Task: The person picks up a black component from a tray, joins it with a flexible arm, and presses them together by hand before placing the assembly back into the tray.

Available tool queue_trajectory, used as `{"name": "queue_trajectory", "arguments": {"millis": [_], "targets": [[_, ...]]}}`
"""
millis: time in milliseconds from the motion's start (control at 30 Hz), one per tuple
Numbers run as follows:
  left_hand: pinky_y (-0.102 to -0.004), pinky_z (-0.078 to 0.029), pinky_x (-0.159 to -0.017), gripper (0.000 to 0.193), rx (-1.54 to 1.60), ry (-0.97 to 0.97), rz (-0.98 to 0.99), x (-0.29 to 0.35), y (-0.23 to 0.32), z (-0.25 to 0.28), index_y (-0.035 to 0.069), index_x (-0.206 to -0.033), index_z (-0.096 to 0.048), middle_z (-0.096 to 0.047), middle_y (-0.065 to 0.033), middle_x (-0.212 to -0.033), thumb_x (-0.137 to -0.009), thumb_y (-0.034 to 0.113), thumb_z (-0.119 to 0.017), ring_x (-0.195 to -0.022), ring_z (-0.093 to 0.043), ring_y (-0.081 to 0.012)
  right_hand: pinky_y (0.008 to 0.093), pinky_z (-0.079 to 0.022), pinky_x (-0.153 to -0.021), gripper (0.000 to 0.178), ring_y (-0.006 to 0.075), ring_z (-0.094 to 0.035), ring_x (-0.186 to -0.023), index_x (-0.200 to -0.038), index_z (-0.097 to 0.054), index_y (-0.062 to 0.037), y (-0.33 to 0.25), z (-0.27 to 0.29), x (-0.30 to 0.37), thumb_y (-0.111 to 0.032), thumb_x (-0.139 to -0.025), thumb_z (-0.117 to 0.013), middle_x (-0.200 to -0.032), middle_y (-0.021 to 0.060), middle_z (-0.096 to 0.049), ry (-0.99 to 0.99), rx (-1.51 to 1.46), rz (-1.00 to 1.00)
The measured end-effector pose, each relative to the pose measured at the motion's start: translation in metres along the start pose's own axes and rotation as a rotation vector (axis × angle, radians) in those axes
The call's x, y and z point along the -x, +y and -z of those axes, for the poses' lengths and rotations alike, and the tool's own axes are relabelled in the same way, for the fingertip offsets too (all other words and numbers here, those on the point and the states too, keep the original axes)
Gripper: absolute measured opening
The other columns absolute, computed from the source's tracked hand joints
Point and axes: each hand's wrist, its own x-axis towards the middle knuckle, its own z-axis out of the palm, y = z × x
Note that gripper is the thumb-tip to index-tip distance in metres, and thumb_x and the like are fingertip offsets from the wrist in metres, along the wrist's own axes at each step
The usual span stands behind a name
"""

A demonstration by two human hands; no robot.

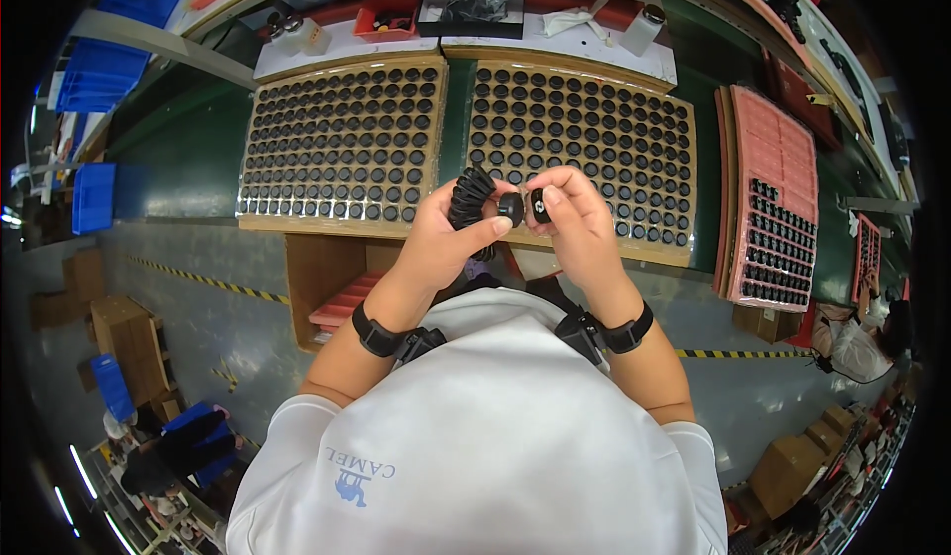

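Note:
My left hand (436,236) is closed around a bundle of thin black rings or coiled cord (470,198); which of these it is I cannot tell. Between its thumb and fingers it also pinches a round black part (510,209). Close beside that part, my right hand (582,228) pinches a small black piece (540,205) with a pale mark on its face. Whether the two parts touch is hard to make out. Both hands are above the near edge of a cardboard-backed tray (584,238) filled with rows of round black parts.
A similar tray (327,226) lies to the left. At right, stacked pink trays (768,129) hold black pieces in their nearer half. Behind stand glass bottles (644,30), a red bin (386,18) and a black box (471,22). Below the bench edge is an open cardboard box (302,277).

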Motion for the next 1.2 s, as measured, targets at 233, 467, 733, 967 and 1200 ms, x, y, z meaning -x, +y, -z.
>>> {"name": "queue_trajectory", "arguments": {"millis": [233, 467, 733, 967, 1200], "targets": [[-0.0208, -0.044, -0.073, 0.031, 0.048, -0.014, -0.017, 0.002, 0.000, 0.002, 0.002, -0.105, -0.059, -0.058, 0.0003, -0.089, -0.075, 0.004, -0.069, -0.080, -0.052, -0.0053, 0.0196, -0.039, -0.068, 0.014, 0.0054, -0.047, -0.075, -0.104, -0.050, -0.0025, 0.001, -0.007, 0.001, -0.011, -0.093, -0.047, -0.092, 0.0020, -0.053, -0.016, 0.202, 0.095], [-0.0221, -0.044, -0.076, 0.031, -0.065, 0.001, -0.029, 0.005, 0.000, 0.002, 0.002, -0.105, -0.059, -0.058, -0.0008, -0.092, -0.076, 0.005, -0.069, -0.082, -0.052, -0.0063, 0.0202, -0.040, -0.066, 0.019, 0.0060, -0.046, -0.072, -0.104, -0.049, -0.0025, 0.006, -0.012, 0.001, -0.018, -0.094, -0.045, -0.088, 0.0015, -0.053, 0.017, 0.171, 0.101], [-0.0214, -0.043, -0.072, 0.033, -0.060, 0.005, -0.070, 0.006, -0.002, 0.001, 0.000, -0.107, -0.058, -0.059, -0.0018, -0.091, -0.076, 0.008, -0.069, -0.079, -0.052, -0.0066, 0.0194, -0.038, -0.070, 0.018, 0.0065, -0.045, -0.077, -0.105, -0.049, -0.0032, 0.002, -0.011, 0.006, -0.011, -0.089, -0.054, -0.090, 0.0012, -0.051, 0.039, 0.049, 0.045], [-0.0206, -0.043, -0.068, 0.028, 0.022, 0.013, -0.034, 0.005, -0.001, 0.001, 0.001, -0.105, -0.057, -0.058, -0.0004, -0.087, -0.081, 0.011, -0.066, -0.074, -0.051, -0.0058, 0.0224, -0.039, -0.073, 0.024, 0.0088, -0.044, -0.080, -0.105, -0.053, -0.0026, 0.001, -0.006, 0.005, -0.004, -0.082, -0.061, -0.092, 0.0021, -0.047, -0.035, 0.413, 0.210], [-0.0196, -0.037, -0.053, 0.022, 0.077, 0.049, 0.020, 0.003, -0.012, 0.012, 0.001, -0.102, -0.057, -0.057, 0.0000, -0.076, -0.085, 0.014, -0.063, -0.057, -0.044, -0.0053, 0.0223, -0.040, -0.073, 0.022, 0.0092, -0.046, -0.080, -0.103, -0.056, -0.0027, 0.010, -0.004, -0.004, -0.002, -0.081, -0.060, -0.091, 0.0022, -0.048, -0.094, 0.468, 0.217]]}}
